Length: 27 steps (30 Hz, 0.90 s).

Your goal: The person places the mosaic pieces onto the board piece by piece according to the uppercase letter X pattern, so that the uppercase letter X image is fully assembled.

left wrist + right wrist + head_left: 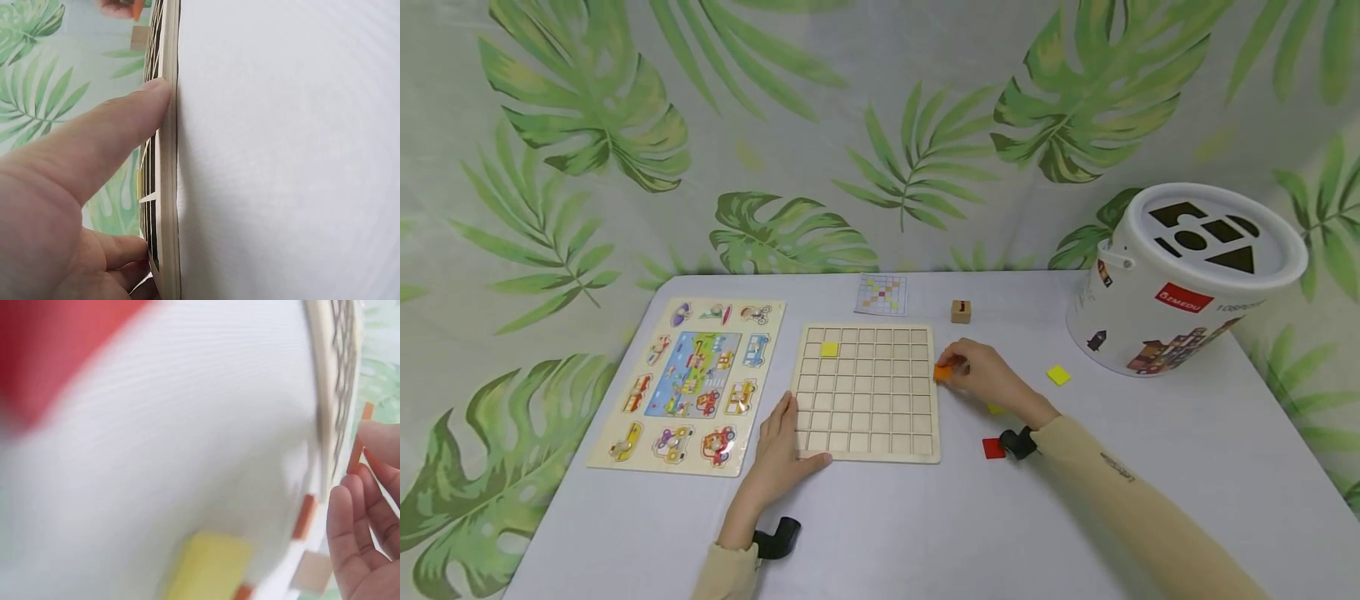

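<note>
1. While pinching the orange tile in the right hand, just right of centre in the head view, keep thumb and fingertips curled on its edges only, leaving the flat underside free to drop into a cell.
2. Keep the left hand where it lies at the lower left corner of the grid board: fingers straight and relaxed, thumb pressed along the near edge, as the left wrist view shows the thumb against the board's rim.
3. Bring the tile over the board's right edge, just beside which it sits now, and hold it level with the frame rather than tilted.
4. Check the pattern card, upper centre of the frame, before choosing a cell; its squares are too small to read from here.
5. Note the single yellow tile already seated in the board's upper left; avoid nudging it.
6. Lower the tile squarely, then loosen the pinch only once all four sides sit inside the walls.
7. Leave the loose red tile and yellow tile on the table, right of centre, undisturbed by the sleeve.
</note>
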Motion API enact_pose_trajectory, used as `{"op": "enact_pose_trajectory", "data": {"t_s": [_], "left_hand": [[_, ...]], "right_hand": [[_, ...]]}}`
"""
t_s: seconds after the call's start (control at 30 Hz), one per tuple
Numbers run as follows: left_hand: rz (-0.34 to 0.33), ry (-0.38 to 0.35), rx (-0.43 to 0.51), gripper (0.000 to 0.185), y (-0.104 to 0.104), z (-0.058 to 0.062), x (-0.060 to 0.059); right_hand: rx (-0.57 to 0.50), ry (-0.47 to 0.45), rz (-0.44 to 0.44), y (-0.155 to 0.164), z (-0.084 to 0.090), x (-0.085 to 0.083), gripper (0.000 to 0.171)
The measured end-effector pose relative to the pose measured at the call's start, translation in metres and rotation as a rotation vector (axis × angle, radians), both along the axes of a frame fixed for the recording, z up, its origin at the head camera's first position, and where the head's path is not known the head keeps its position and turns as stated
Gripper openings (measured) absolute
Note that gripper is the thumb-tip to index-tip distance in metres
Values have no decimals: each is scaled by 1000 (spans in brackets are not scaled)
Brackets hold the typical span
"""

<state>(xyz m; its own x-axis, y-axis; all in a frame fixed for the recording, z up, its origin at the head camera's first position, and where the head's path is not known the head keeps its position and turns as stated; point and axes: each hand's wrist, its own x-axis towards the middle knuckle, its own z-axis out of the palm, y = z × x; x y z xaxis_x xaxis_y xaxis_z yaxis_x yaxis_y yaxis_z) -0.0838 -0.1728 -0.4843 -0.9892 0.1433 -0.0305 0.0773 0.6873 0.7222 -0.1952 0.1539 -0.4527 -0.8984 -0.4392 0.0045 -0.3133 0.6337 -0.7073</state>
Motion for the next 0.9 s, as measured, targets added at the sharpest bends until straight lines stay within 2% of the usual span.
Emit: {"op": "enact_pose_trajectory", "data": {"t_s": [0.27, 0.43, 0.7, 0.9], "left_hand": [[-2, 1, 5, 101, 1, -1, 0], [-5, 0, 12, 101, 1, -1, 0], [-8, 7, 5, 102, 0, 0, 1], [-7, 9, 5, 101, 0, -1, 1]], "right_hand": [[-75, 8, 35, -35, 1, -27, 22], [-29, -13, 27, -52, -3, -40, 23], [78, -3, 26, -64, -5, -50, 22], [51, -15, 40, -61, -3, -52, 18]]}}
